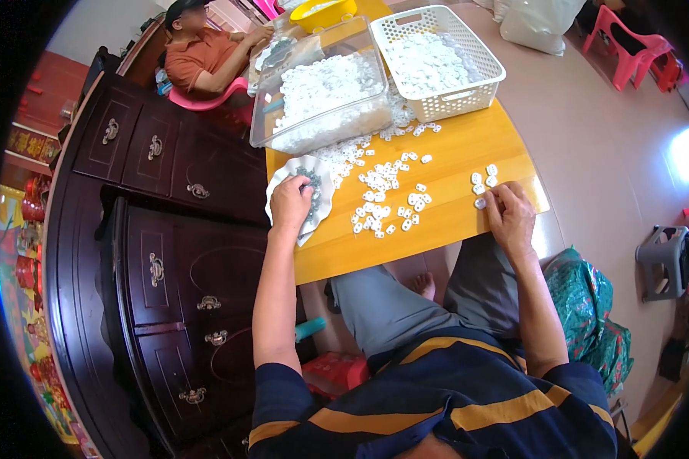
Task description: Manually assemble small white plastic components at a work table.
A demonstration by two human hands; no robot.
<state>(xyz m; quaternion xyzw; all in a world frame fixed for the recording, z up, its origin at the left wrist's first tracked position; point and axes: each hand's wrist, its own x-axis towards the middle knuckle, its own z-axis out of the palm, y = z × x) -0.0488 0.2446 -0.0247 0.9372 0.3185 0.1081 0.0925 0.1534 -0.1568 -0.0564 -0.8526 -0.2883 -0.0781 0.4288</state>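
My left hand reaches over a white scalloped dish at the table's left edge. Its thumb and fingers pinch together among small dark grey, shiny pieces; anything held between them is too small to name. At the right edge, my right hand rests with curled fingers. Their tips are by a small white piece, and what they grip is hidden. Just beyond stands a short double row of similar white pieces with dark spots. Many more loose white pieces are scattered between my hands.
A clear plastic bin and a white perforated basket, both full of white pieces, stand at the back. Past them is a yellow bowl. Another person sits far left. Dark wooden cabinets flank the table's left; a green bag lies right.
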